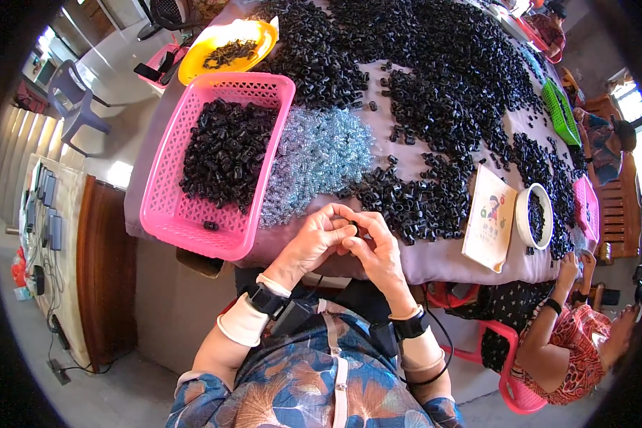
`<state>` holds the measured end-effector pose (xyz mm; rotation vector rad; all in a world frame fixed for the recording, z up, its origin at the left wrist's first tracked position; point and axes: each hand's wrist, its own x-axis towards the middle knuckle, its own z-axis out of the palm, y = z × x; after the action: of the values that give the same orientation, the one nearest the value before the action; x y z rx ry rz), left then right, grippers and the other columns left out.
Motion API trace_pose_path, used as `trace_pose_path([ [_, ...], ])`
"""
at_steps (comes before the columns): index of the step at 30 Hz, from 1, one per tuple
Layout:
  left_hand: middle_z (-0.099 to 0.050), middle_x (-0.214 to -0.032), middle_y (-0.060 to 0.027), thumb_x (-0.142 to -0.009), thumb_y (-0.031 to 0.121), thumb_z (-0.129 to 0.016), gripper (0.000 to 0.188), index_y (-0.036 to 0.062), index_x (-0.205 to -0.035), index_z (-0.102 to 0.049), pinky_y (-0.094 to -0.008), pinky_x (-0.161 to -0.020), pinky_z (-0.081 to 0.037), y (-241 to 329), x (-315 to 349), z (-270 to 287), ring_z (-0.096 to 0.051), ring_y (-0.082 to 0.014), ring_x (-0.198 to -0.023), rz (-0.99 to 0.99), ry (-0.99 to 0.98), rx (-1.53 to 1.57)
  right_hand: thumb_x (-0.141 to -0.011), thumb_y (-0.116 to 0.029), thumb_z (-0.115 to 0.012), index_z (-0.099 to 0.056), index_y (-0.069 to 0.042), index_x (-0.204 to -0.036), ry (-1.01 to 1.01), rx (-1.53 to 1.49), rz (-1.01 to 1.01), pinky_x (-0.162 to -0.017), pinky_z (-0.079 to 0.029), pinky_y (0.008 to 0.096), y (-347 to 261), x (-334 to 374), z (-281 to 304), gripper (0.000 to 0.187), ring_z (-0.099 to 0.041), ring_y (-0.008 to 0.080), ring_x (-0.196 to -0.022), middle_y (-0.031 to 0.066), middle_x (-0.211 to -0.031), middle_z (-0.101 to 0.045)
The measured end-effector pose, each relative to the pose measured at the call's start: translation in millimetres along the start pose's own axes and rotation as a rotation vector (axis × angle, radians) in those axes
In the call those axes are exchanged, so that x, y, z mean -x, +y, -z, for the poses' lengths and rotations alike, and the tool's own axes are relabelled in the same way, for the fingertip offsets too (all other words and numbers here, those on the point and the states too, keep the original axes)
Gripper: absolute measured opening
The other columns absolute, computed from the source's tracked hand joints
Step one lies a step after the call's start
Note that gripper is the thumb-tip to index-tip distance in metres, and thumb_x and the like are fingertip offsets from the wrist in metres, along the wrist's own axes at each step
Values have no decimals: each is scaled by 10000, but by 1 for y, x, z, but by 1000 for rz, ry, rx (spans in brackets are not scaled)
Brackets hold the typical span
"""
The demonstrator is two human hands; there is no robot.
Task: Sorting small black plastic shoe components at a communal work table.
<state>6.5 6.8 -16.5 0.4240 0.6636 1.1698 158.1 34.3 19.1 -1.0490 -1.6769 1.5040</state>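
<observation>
My left hand and my right hand meet at the table's near edge, fingertips pinched together around a small black plastic part. Most of that part is covered by my fingers. Just beyond my hands lies a heap of small clear bluish plastic pieces. Loose black plastic parts spread over the cloth to the right and far across the table. On the left, a pink basket holds a pile of similar black parts.
A yellow plate with small dark pieces sits behind the basket. To the right are a booklet and a white bowl of black parts. A green basket stands farther off. Another person works at the right on a pink chair.
</observation>
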Motion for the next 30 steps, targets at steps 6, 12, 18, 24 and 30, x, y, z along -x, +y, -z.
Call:
trace_pose_path([
  [6,-620,-912,9,-887,82,-616,265,118,-1116,-488,-208,-625,-465,0,-1,-4,-593,-73,-756,23,-11,69,-762,-43,-706,-609,-18,-1096,85,8,86,-722,-458,247,14,5,0,349,-529,129,-814,55,-1018,-527],
  [12,-618,-924,2,-888,65,-609,272,109,-1122,-478,-213,-634,-475,-3,-3,-2,-597,-79,-761,18,-20,73,-767,-31,-698,-606,-9,-1086,99,-32,77,-684,-456,226,13,6,-1,333,-518,107,-787,48,-1006,-521],
  [18,-619,-929,-3,-883,65,-615,301,95,-1135,-453,-218,-641,-488,-3,-3,-1,-603,-83,-767,21,-56,53,-800,-35,-665,-606,-1,-1044,78,-34,75,-649,-471,225,13,7,-2,253,-545,97,-755,45,-1004,-510],
  [24,-614,-934,-10,-873,69,-623,322,89,-1138,-441,-222,-659,-497,-1,-2,-1,-610,-93,-779,22,-59,64,-814,-64,-658,-610,-8,-1004,98,-65,78,-639,-465,224,10,4,-6,204,-540,94,-721,49,-1006,-510],
  [30,-605,-963,-30,-879,42,-592,311,97,-1154,-456,-239,-694,-494,-7,-3,-5,-603,-113,-843,-23,-34,98,-797,-32,-648,-616,-41,-1104,115,-19,67,-653,-444,201,9,4,-4,309,-498,72,-794,26,-1028,-515],
])
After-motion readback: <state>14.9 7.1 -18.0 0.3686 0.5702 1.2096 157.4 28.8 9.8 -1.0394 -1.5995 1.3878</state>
